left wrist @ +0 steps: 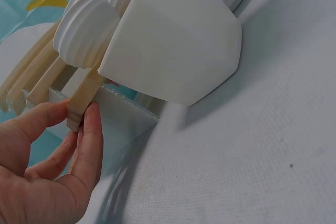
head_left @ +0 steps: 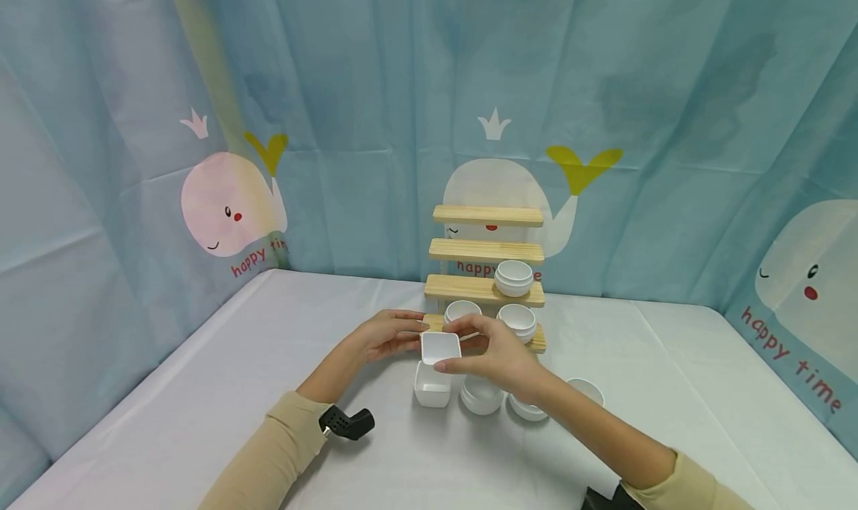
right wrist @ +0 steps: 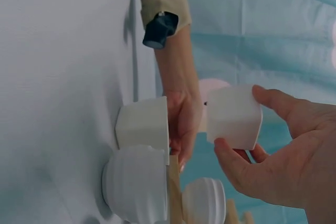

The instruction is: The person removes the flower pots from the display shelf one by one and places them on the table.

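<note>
My right hand (head_left: 499, 357) holds a small square white bowl (head_left: 440, 346) between thumb and fingers, raised in front of the lowest step of a tiered wooden rack (head_left: 485, 251). In the right wrist view, thumb and fingertips grip this bowl (right wrist: 234, 116) by opposite sides. My left hand (head_left: 389, 335) is at the rack's left side. There, in the left wrist view, thumb and fingers pinch the end of the lowest wooden board (left wrist: 84, 98). Another square white bowl (head_left: 432, 392) stands on the table just below the held one.
Two round white bowls, one on the left (head_left: 462, 310) and one on the right (head_left: 517, 322), sit on the lowest step. A third bowl (head_left: 514, 278) sits one step higher. Several more round bowls (head_left: 481, 397) stand on the white-covered table (head_left: 335, 309), partly behind my right forearm.
</note>
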A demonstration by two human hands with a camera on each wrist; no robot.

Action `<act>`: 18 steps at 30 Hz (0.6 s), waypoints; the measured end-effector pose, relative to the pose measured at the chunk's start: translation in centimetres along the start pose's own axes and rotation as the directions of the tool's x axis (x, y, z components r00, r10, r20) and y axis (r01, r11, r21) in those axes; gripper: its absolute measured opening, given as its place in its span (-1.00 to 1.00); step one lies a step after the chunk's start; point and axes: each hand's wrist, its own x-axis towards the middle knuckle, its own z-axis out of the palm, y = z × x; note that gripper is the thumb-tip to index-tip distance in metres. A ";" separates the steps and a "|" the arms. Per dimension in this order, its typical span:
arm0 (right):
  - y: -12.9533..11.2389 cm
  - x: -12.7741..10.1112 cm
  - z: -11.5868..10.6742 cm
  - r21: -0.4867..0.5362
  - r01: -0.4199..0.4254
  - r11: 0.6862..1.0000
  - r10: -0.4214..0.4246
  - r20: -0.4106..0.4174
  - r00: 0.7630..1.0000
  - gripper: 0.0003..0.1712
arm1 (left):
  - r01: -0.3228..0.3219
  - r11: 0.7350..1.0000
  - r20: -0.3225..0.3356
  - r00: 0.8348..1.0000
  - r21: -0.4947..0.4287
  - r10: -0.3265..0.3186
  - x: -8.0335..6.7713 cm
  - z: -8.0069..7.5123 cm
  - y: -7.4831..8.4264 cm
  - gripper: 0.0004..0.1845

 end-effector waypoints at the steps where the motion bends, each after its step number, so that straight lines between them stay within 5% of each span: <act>1: 0.1 -0.1 0.1 -0.008 0.003 1.000 -0.003 -0.001 1.000 -0.39 | 0.003 1.000 -0.004 1.000 0.001 -0.003 0.0 0.0 0.0 -0.48; 18: 1.0 -1.5 1.2 -0.058 0.016 0.998 -0.013 0.050 0.999 -0.43 | 0.007 1.000 -0.005 1.000 -0.003 -0.007 -0.1 0.2 0.1 -0.48</act>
